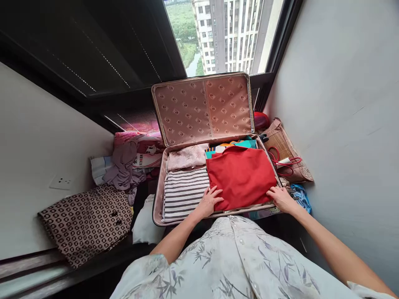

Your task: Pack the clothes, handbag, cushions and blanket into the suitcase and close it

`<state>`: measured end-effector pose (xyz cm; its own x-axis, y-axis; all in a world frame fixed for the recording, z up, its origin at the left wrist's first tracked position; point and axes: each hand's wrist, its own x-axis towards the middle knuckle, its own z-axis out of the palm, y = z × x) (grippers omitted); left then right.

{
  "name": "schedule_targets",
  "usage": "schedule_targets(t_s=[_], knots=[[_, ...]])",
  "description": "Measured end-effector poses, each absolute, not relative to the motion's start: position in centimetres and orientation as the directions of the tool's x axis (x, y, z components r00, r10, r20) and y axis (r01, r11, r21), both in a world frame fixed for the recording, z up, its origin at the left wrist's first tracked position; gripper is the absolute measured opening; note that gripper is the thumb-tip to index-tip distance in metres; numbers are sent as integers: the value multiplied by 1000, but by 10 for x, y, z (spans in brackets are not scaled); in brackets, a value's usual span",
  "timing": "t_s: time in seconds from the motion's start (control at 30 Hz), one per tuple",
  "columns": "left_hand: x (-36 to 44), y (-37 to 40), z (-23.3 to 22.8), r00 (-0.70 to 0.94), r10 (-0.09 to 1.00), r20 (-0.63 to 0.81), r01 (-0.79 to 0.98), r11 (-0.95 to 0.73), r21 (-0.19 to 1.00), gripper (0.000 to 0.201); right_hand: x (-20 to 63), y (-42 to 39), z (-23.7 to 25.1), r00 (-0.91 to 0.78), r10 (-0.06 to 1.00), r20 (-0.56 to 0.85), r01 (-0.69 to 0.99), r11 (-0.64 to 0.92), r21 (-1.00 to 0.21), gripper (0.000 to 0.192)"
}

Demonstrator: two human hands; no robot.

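Note:
A folded red garment (243, 176) lies on the right side of the open suitcase (158, 195). My left hand (209, 202) rests at its lower left edge, fingers apart on the cloth. At the lower right corner, the fingers of my right hand (282, 199) are bent together over the garment's edge by the suitcase rim. Left of the red garment is a folded striped garment (185, 193), white with dark lines. Behind the stripes lies a folded pale pink cloth (188, 158). A teal and orange patterned fabric (246, 144) shows partly from beneath the red one.
The suitcase lid (204, 110) stands up against the window frame. To the left lie a brown patterned cloth (90, 220), a mauve garment (123, 164) and a white item (148, 224). A brown bag (285, 149) and red cord (276, 155) sit beside the right wall (349, 104).

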<state>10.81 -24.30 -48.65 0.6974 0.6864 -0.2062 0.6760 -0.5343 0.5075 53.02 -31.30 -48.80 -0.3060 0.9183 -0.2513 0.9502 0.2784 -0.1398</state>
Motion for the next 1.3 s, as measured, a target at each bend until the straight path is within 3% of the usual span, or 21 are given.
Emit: schedule_targets(t_s=[0.2, 0.3, 0.4, 0.5, 0.57, 0.63, 0.67, 0.73, 0.8, 0.93, 1.03, 1.17, 1.3], knots=[[135, -260, -475, 597, 800, -63, 735, -513, 443, 61, 496, -294, -477, -197, 977, 85, 973, 205, -106, 64], [155, -250, -489, 619, 767, -168, 749, -511, 422, 79, 466, -275, -493, -184, 981, 55, 977, 189, -95, 71], [161, -245, -504, 620, 741, -257, 758, -482, 439, 82, 446, -268, -520, -208, 977, -41, 975, 204, -92, 68], [134, -254, -506, 603, 785, -142, 705, -441, 555, 73, 447, -271, -534, -195, 980, -42, 978, 191, -88, 70], [92, -267, -502, 435, 900, 31, 666, -345, 662, 49, 452, -274, -533, -175, 985, 11, 980, 175, -99, 72], [35, -284, -498, 3, 992, 126, 617, -101, 780, 36, 452, -278, -525, -159, 984, 75, 977, 168, -130, 73], [5, -292, -498, -267, 958, 106, 542, 58, 839, 38, 448, -279, -519, -151, 984, 99, 975, 164, -149, 74], [-51, -302, -501, -668, 742, -45, 285, 311, 907, 38, 432, -278, -505, -137, 984, 117, 970, 157, -187, 76], [-94, -302, -508, -823, 530, -205, 57, 437, 898, 38, 408, -274, -492, -137, 984, 116, 961, 160, -225, 77], [-142, -291, -529, -873, 353, -336, -90, 561, 823, 40, 356, -255, -479, -231, 959, 165, 918, 271, -290, 74], [-166, -296, -547, -868, 270, -416, -152, 653, 742, 53, 330, -243, -481, -334, 917, 218, 856, 392, -337, 67], [-197, -318, -572, -850, 200, -487, -182, 756, 629, 52, 307, -244, -488, -383, 904, 189, 813, 427, -395, 59], [-219, -329, -588, -837, 197, -511, -171, 793, 585, 48, 283, -254, -495, -377, 920, 106, 813, 384, -438, 54]])
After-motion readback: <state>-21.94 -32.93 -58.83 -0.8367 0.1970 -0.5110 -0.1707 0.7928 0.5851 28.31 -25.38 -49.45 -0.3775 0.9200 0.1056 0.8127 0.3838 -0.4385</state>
